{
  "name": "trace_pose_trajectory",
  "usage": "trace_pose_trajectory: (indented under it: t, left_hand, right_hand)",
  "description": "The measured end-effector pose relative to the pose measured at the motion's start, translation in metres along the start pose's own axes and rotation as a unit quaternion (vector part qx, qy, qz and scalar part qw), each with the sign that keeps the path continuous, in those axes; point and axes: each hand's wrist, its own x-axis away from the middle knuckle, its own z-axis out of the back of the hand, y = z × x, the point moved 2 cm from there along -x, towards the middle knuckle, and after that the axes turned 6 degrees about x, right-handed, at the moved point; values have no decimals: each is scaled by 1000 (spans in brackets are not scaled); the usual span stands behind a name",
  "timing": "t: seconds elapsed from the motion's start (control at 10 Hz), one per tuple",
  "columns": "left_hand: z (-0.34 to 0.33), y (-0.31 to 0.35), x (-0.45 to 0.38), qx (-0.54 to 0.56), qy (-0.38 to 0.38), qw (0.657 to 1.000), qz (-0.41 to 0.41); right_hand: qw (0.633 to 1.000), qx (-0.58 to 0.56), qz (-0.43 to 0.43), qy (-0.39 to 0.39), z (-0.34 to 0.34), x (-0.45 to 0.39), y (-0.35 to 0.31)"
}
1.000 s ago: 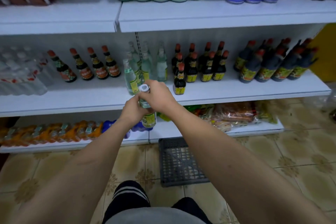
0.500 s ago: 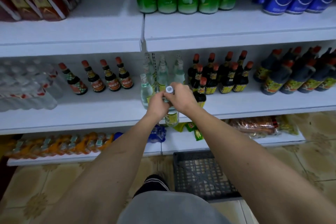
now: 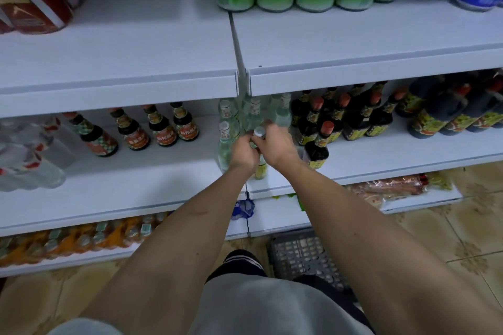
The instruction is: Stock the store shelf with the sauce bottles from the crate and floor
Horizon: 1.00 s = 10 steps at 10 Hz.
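We see both hands wrapped round one clear bottle (image 3: pixel 259 168) with silver cap and yellow label. Left hand (image 3: pixel 243 152) grips neck from left; right hand (image 3: pixel 276 145) grips from right, fingers curled over upper part. Bottle upright at middle shelf (image 3: pixel 381 155), near its front edge; we cannot tell if base touches. More clear bottles (image 3: pixel 226 141) just left and behind. Dark sauce bottles (image 3: pixel 317 149) just right. Grey crate (image 3: pixel 299 255) on tiled floor (image 3: pixel 462 231), near us, below right arm.
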Motion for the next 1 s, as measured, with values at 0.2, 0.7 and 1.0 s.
trace_pose_trajectory:
  t: [0.2,0.7,1.0]
  left_hand:
    - [-9,-9,-24,32,-27,999,28]
    - [-13,-4,-47,-66,-25,997,21]
    - [-9,-6,-31,-224,-36,974,-20]
  right_hand:
    - [1000,29,-7,-7,-11,-24,6]
    - [998,18,-29,-45,-22,-60,12]
    - [995,-25,-49,-85,-17,-47,22]
